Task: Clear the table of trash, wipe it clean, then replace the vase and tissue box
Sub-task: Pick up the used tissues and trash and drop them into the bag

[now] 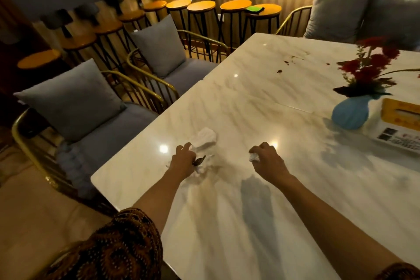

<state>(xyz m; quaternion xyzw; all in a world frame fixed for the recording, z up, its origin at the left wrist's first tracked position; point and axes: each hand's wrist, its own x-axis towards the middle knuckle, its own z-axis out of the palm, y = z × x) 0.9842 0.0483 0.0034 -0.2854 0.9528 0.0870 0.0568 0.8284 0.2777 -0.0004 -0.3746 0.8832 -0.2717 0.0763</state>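
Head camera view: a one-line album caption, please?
Left hand and right hand grip crumpled white tissues on the white marble table; blue ribbed vase and yellow-topped tissue box stand nearby.

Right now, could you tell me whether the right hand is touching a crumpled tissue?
Touching: in the head view the right hand curls its fingers round the small crumpled tissue, which shows white under them.

Gold-framed cushioned chairs (109,129) stand before a row of bar stools (201,5)
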